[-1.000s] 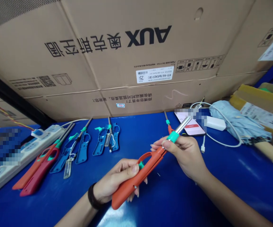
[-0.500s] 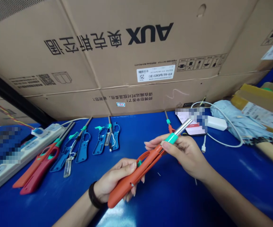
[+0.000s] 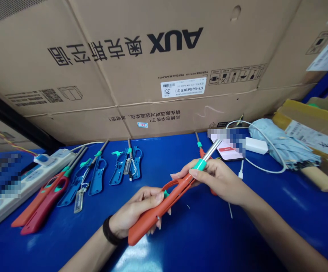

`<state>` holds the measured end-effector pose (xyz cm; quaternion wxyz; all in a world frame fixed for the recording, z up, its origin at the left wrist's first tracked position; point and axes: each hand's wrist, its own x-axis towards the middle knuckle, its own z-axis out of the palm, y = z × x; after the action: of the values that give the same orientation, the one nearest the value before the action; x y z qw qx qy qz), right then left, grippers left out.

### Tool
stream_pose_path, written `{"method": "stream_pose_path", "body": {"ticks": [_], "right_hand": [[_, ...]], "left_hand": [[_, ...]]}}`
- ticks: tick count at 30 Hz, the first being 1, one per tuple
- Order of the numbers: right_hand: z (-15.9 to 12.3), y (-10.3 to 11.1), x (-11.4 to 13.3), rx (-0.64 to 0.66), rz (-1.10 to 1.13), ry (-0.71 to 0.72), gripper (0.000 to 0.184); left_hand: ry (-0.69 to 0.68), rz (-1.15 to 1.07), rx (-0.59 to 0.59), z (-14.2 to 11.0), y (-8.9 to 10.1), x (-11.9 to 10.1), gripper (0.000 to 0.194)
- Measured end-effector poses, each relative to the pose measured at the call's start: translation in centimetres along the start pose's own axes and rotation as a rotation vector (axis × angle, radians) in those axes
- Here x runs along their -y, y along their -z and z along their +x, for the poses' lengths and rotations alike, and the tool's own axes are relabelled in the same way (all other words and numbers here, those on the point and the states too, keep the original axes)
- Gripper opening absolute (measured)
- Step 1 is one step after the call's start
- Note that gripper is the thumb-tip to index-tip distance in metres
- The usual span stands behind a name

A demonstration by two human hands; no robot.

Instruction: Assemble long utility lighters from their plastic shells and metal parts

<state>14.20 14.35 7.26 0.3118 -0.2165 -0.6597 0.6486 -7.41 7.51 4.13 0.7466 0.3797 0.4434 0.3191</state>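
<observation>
An orange gas lighter (image 3: 155, 215) with a metal barrel and a green collar is held aslant above the blue table, its barrel toward the back right. My left hand (image 3: 137, 209) is closed round the handle, the thumb beside the green trigger. With thumb and fingers, my right hand (image 3: 215, 177) grips the lighter at the green collar (image 3: 200, 165). A gap runs along the handle between its two shell halves near the collar. Behind my right hand, another orange lighter (image 3: 202, 152) lies partly hidden.
At left lie a red lighter (image 3: 43, 211) and an orange one (image 3: 33, 202), beside a white power strip (image 3: 30, 181). Opened blue lighter shells (image 3: 98, 175) lie nearby. A phone (image 3: 227, 149), a white charger (image 3: 256, 145) and a folded umbrella (image 3: 283, 145) are at right. A large carton (image 3: 141, 87) stands behind.
The lighter has shifted slightly left and down, with both hands keeping hold of it. The view has turned a little as well.
</observation>
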Motion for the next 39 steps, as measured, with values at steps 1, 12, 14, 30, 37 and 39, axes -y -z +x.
{"method": "stream_pose_path", "body": {"ticks": [1,12,14,30,37,39], "right_hand": [[0.0,0.0,-0.1,-0.013,-0.006,-0.001,0.026],[1.0,-0.2,-0.9,-0.134,0.114,-0.139,0.038],[1.0,-0.2,-1.0,-0.14,0.117,-0.148,0.036],[1.0,-0.2,-1.9,-0.134,-0.021,-0.066,0.023],[1.0,-0.2,-2.0,-0.198,0.009,-0.082,0.024],[1.1,-0.3,-2.2,-0.183,0.026,-0.111,0.028]], "left_hand": [[-0.007,0.008,-0.018,0.0,-0.2,-0.1,0.049],[-0.131,0.174,-0.127,-0.2,-0.6,-0.4,0.036],[-0.128,0.21,-0.133,-0.2,-0.5,-0.4,0.036],[-0.072,0.147,-0.159,-0.2,-1.0,-0.6,0.042],[-0.026,0.086,-0.169,0.0,-1.1,-0.7,0.04],[-0.009,0.06,-0.141,0.0,-1.1,-0.5,0.041]]}}
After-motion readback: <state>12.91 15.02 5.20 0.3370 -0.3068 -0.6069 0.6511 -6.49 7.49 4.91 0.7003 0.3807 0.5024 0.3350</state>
